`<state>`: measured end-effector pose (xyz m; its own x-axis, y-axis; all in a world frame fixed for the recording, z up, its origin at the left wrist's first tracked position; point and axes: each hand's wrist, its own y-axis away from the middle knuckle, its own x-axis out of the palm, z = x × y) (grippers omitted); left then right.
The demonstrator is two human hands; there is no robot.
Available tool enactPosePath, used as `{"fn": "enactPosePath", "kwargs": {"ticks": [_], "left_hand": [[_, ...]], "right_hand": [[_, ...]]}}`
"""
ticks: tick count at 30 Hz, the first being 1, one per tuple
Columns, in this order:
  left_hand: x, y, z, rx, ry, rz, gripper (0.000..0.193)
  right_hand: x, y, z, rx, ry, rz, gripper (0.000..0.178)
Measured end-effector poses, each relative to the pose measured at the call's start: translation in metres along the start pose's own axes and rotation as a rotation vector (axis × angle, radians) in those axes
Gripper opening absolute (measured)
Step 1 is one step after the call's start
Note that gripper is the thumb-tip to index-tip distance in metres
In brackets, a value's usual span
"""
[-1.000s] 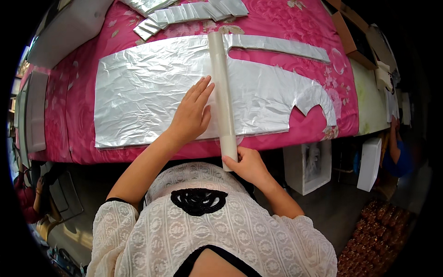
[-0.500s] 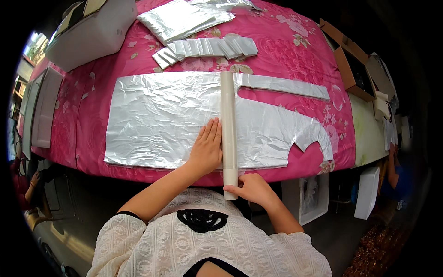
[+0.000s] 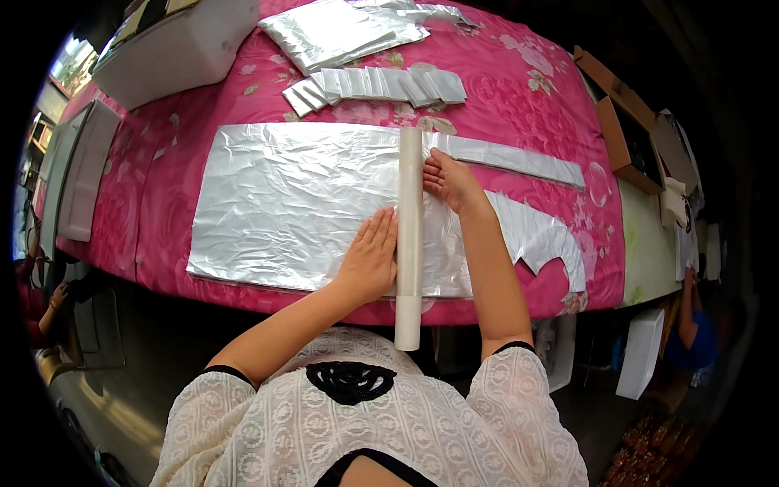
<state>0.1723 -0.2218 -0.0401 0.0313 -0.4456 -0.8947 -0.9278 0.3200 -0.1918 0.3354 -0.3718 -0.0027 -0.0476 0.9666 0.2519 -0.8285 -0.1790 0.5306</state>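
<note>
Hands on a long white roll, both flat and holding nothing. Left hand spread palm-down on the silver foil sheet, fingers together and pointing away, thumb side touching the roll near its lower half. Right hand laid open on the other side, farther up, fingertips pressed against the roll's upper part, palm resting on the foil. Roll stood lengthwise between the two hands, crossing the sheet from its far edge to its near edge, near end sticking out past the table edge toward the body. Foil sheet spread wide to the left of the left hand, crinkled, lying flat on a pink flowered cloth; to the right of the right hand, cut into a narrow strip and a curved notched piece. Beyond the right hand's fingertips, a fanned row of folded foil pieces; farther off, a loose foil pile. Well left of the left hand, a white box. Far right of the right hand, an open brown cardboard box.
</note>
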Motion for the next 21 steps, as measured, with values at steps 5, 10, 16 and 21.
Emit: {"fn": "enactPosePath", "kwargs": {"ticks": [5, 10, 16, 21], "left_hand": [[0.001, 0.000, 0.001, 0.003, 0.024, -0.011, 0.064], [0.001, 0.001, 0.002, -0.004, 0.037, -0.014, 0.064], [0.001, 0.000, 0.000, 0.005, 0.039, -0.017, 0.063], [0.002, 0.002, 0.002, -0.003, 0.038, -0.032, 0.063]], "right_hand": [[-0.010, -0.035, -0.007, -0.057, -0.619, -0.035, 0.028], [-0.040, -0.055, 0.013, -0.228, -0.823, -0.055, 0.026], [-0.116, -0.054, 0.061, -0.432, -0.911, -0.145, 0.030], [-0.045, -0.010, 0.089, -0.700, -0.446, -0.035, 0.043]]}}
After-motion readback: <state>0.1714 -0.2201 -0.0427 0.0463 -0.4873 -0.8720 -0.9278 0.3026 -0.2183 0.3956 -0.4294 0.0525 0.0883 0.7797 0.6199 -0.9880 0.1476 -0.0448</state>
